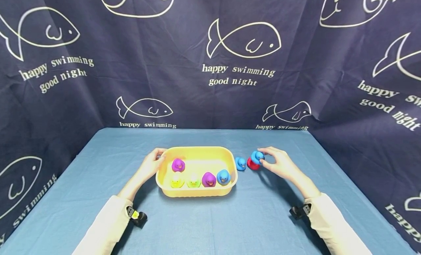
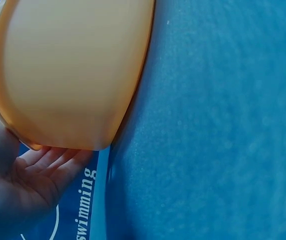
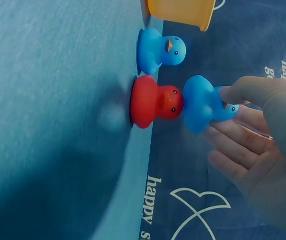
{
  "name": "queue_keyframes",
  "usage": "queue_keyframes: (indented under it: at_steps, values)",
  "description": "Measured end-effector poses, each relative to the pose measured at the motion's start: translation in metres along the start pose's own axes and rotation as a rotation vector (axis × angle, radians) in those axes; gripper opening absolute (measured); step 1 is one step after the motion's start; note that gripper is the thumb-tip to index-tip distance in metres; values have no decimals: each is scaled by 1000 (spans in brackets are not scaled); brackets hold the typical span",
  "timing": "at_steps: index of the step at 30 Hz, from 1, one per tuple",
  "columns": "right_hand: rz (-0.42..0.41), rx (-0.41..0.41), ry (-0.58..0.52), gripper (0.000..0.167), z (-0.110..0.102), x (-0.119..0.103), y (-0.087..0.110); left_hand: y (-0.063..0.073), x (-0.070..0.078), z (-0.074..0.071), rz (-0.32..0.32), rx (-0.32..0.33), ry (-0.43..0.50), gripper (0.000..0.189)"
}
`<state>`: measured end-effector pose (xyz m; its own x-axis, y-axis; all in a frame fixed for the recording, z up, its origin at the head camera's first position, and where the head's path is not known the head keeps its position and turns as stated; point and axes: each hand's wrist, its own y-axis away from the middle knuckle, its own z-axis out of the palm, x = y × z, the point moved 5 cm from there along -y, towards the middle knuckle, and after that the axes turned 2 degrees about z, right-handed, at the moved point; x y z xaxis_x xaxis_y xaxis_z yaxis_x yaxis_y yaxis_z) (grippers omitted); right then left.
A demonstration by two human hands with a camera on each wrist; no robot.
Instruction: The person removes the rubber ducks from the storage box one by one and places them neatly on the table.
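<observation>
My right hand (image 1: 277, 162) pinches a blue rubber duck (image 3: 199, 104) between thumb and fingers, just above the head of a red rubber duck (image 3: 145, 102). Whether the two ducks touch is hard to tell. Another blue duck (image 1: 241, 164) sits on the table beside the red one, near the tray's right end. At the left end of the yellow tray (image 1: 196, 192), my left hand (image 1: 152, 162) grips the rim, its thumb at the edge and its fingers partly hidden behind the wall (image 2: 72, 100).
Inside the tray, a purple duck (image 1: 178, 165) sits at the back left. Along the front wall stand a yellow duck (image 1: 177, 180), a green duck (image 1: 194, 181), a purple duck (image 1: 209, 179) and a blue duck (image 1: 223, 177). Dark fish-print cloth (image 1: 184, 64) hangs behind the blue table (image 1: 210, 225).
</observation>
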<state>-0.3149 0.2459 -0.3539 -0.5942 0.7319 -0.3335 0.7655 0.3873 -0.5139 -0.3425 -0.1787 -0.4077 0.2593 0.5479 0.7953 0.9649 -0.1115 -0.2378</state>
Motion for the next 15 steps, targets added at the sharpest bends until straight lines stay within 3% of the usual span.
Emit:
queue_keyframes:
  at_steps: [15]
  values:
    - [27,14,34,37,-6,14,7,0,1,-1,9,-4,1,28]
